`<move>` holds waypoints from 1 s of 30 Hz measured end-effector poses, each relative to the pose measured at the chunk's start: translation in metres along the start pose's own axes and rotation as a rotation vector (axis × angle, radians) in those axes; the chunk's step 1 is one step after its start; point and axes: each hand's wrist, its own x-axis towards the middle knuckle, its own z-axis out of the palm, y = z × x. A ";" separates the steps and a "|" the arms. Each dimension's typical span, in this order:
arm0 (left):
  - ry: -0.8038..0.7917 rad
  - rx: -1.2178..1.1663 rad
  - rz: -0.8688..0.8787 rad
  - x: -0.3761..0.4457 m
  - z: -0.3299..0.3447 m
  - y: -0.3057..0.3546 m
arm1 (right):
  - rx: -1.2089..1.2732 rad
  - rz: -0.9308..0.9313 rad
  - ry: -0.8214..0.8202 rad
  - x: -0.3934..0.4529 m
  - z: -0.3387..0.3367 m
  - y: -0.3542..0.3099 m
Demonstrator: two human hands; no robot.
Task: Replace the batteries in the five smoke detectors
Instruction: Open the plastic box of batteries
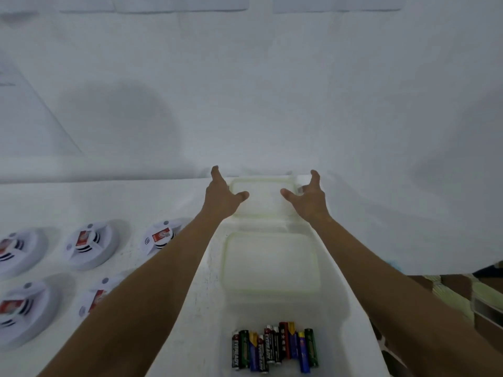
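A white desk (174, 202) with a smooth matte top is carrying everything, and it is running up against a plain white wall (272, 91).

Two translucent plastic containers, rectangular with rounded corners and a faintly yellowed rim, are sitting in a line down the middle of the desk. The far container (262, 197) is lying between the two hands; the near container (270, 265) is resting just behind the batteries.

Five round white plastic smoke detectors are lying on the left of the desk in two rows, each a low disc with dark slotted vents and a red label. Three are forming the far row: the far-left detector (16, 250), the far-middle detector (91, 244) and the far-right detector (160, 236). Two are forming the near row: the near-left detector (23, 312) and the near-right detector (94, 300), the latter partly hidden by the left forearm.

The left hand (221, 195) is reaching to the far container's left edge with fingers spread and slightly bent; the right hand (309, 198) is mirroring it at the right edge. Both are apart and clamped on nothing; whether the fingertips are touching the rim I cannot tell.

About ten slim cylindrical batteries (275, 349) are lying side by side at the near edge, in glossy black, green, blue, red and yellow wrappers.
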 end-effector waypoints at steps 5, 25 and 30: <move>0.016 0.110 0.014 0.003 0.012 -0.016 | -0.090 -0.022 0.047 0.004 0.011 0.020; -0.020 -0.089 -0.040 -0.147 -0.002 -0.027 | -0.062 -0.065 -0.083 -0.132 -0.018 0.019; 0.036 -0.226 -0.110 -0.133 0.004 -0.033 | -0.026 -0.006 -0.075 -0.125 -0.014 0.015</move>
